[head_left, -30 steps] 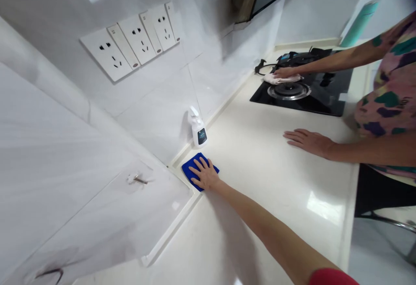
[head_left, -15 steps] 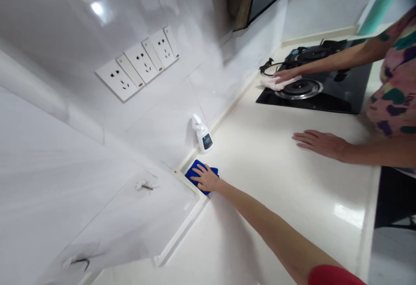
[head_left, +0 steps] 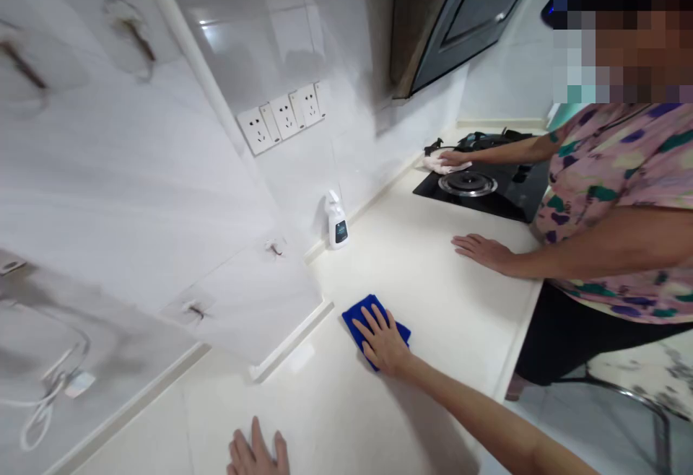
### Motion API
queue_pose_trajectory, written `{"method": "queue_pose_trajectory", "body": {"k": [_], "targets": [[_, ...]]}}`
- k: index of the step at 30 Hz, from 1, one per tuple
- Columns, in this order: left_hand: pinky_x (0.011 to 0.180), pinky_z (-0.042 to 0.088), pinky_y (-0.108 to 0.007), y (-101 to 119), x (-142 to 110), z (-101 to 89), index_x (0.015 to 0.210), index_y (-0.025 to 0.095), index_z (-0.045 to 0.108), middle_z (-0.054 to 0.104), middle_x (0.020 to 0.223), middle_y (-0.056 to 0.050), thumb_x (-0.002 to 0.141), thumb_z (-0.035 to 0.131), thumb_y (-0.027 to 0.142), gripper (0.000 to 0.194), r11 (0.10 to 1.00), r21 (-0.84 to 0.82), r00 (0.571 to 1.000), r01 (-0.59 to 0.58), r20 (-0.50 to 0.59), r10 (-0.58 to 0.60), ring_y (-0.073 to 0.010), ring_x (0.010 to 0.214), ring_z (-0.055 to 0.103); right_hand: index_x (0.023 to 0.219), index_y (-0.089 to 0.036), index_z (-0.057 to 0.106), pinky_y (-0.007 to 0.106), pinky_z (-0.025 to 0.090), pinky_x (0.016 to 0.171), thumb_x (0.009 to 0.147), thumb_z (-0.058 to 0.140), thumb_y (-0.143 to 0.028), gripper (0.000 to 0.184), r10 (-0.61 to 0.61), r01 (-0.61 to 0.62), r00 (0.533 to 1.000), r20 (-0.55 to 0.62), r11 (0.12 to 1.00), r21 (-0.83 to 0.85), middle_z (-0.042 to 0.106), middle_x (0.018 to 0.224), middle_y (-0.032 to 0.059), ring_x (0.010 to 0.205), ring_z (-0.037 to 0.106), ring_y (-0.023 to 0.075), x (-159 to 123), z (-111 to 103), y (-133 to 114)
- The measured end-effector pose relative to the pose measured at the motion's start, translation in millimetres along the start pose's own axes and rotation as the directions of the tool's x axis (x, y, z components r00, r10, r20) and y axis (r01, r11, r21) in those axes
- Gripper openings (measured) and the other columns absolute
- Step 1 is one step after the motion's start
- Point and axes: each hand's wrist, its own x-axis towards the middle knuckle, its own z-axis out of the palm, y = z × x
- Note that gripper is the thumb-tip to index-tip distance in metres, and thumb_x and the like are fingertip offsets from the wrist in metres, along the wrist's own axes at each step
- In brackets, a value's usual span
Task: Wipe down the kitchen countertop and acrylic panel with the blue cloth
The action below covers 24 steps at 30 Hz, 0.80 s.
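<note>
Right hand [head_left: 382, 341] spread flat on blue cloth [head_left: 373, 310], unclamped, on pale countertop [head_left: 422, 258]; open left hand [head_left: 257, 453] at 8 o'clock; spray bottle [head_left: 337, 226] at 11 o'clock; gas hob [head_left: 514, 204] at 1 o'clock.

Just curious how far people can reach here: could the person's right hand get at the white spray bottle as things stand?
Probably yes. The right hand lies on a blue cloth on the cream countertop, and the spray bottle stands a short way ahead. Nothing stands between them, though the hand would have to leave the cloth.

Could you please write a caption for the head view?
Right hand presses a blue cloth on the counter while a co-worker wipes near the hob.
</note>
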Motion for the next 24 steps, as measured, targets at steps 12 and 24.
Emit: {"method": "queue_pose_trajectory", "body": {"k": [12,24], "targets": [[0.12,0.024,-0.059,22,10,-6.0,0.14,0.006,0.048,0.034,0.154,-0.027,0.093,0.03,0.044,0.063,0.971,-0.24,0.989,0.024,0.144,0.011,-0.0363,0.149,0.022,0.153,-0.034,0.031,0.071,0.016,0.117,0.087,0.052,-0.043,0.07,-0.18,0.151,0.983,0.035,0.903,0.403,0.022,0.163,0.0051,0.149,0.017,0.0389,-92,23,-164],[0.122,0.015,-0.065,140,-52,15.5,0.147,0.019,0.04,0.023,0.163,-0.015,0.093,0.041,0.035,0.057,0.774,-0.377,0.787,-0.509,0.161,0.596,-0.0383,0.151,0.012,0.139,-0.025,0.051,0.054,0.045,0.111,0.09,0.031,-0.017,0.053,0.255,-0.154,0.902,-0.349,0.944,0.291,0.055,0.142,0.0096,0.136,0.048,0.0257,-184,28,-26]]}}
